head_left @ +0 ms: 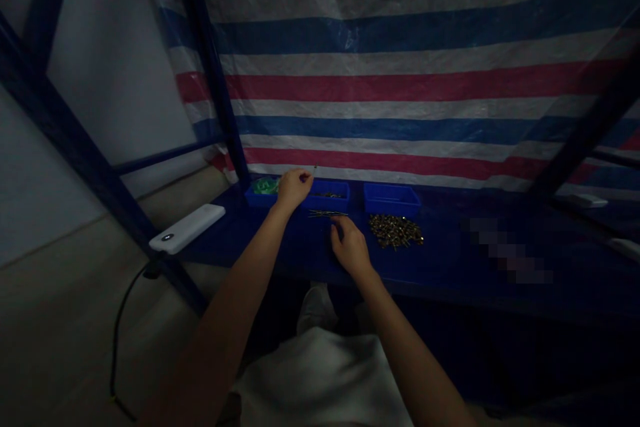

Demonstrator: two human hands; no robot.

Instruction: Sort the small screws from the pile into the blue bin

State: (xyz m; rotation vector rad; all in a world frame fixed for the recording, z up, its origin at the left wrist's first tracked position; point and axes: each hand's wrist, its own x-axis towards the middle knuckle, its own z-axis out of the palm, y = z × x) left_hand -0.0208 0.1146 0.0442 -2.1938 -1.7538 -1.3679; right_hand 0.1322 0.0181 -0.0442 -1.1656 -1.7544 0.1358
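Note:
My left hand [294, 187] is raised over a blue tray [330, 195], fingers pinched on a thin pin-like piece [314, 171] that sticks up past the fingertips. My right hand [350, 245] rests on the dark blue shelf [450, 260], fingers curled down near a small bundle of thin metal rods [327, 214]. A heap of small brass-coloured parts [396, 231] lies just right of the right hand. Whether the right fingers hold anything is hidden.
A second blue tray [391, 199] stands behind the brass heap. Something green [265, 185] sits in a tray at the left. A white power bank [187, 228] with a black cable lies on the shelf's left end. A striped tarpaulin [410, 80] hangs behind. Blue frame posts [210, 67] flank the shelf.

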